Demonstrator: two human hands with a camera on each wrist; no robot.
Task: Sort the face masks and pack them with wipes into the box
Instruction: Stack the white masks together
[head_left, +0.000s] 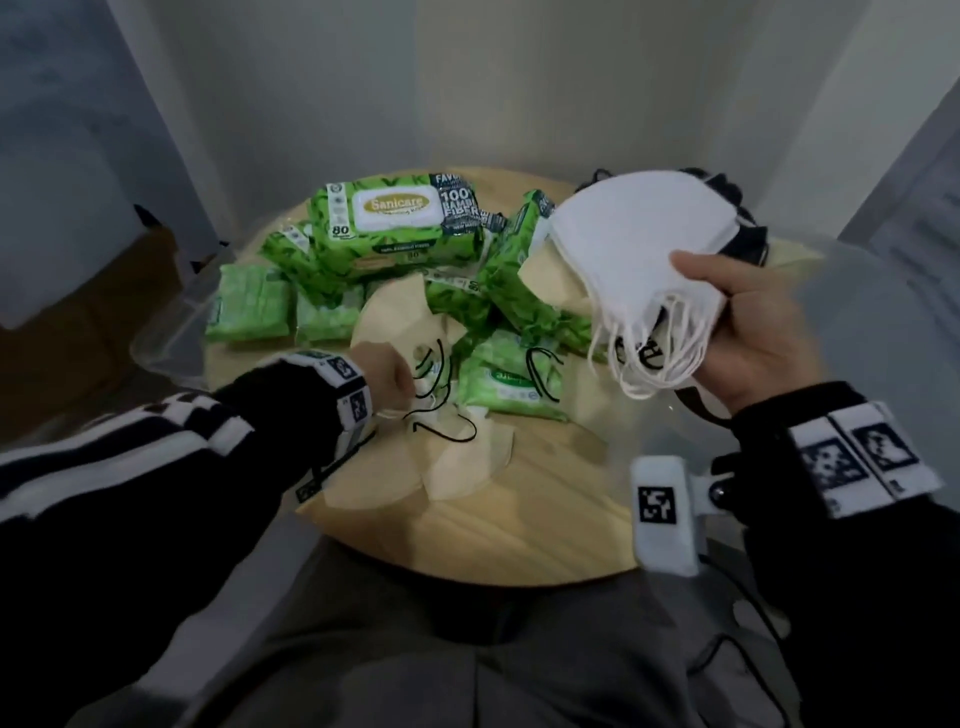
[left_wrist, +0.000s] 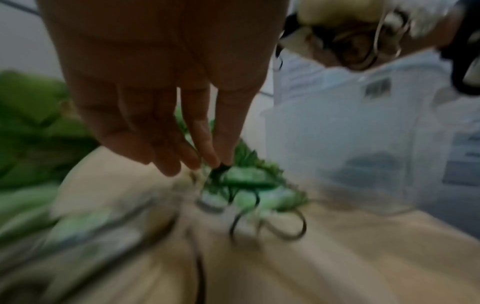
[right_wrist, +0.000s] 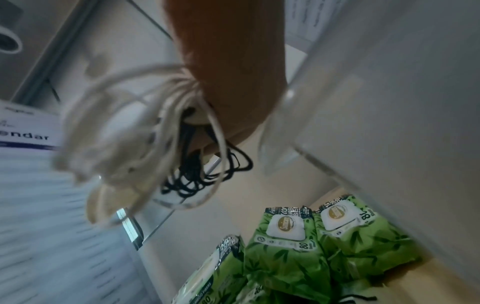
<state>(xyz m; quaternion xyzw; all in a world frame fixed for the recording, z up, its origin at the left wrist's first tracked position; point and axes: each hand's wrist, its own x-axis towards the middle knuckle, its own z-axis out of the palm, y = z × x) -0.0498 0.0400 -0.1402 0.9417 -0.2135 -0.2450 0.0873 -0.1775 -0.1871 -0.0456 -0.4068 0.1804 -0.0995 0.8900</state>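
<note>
Gripping a stack of white masks (head_left: 631, 244) in the right hand (head_left: 748, 332) from the head view, left hand (left_wrist: 161, 86) fingertips (left_wrist: 207, 156) pinching a black ear loop (left_wrist: 221, 170) above beige masks (head_left: 457, 462), white loops (right_wrist: 124, 148) dangling below right fingers.

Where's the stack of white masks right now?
In the head view, the white masks are held up in the right hand, right of centre above the table, just right of the green wipe packs, ear loops dangling.
</note>
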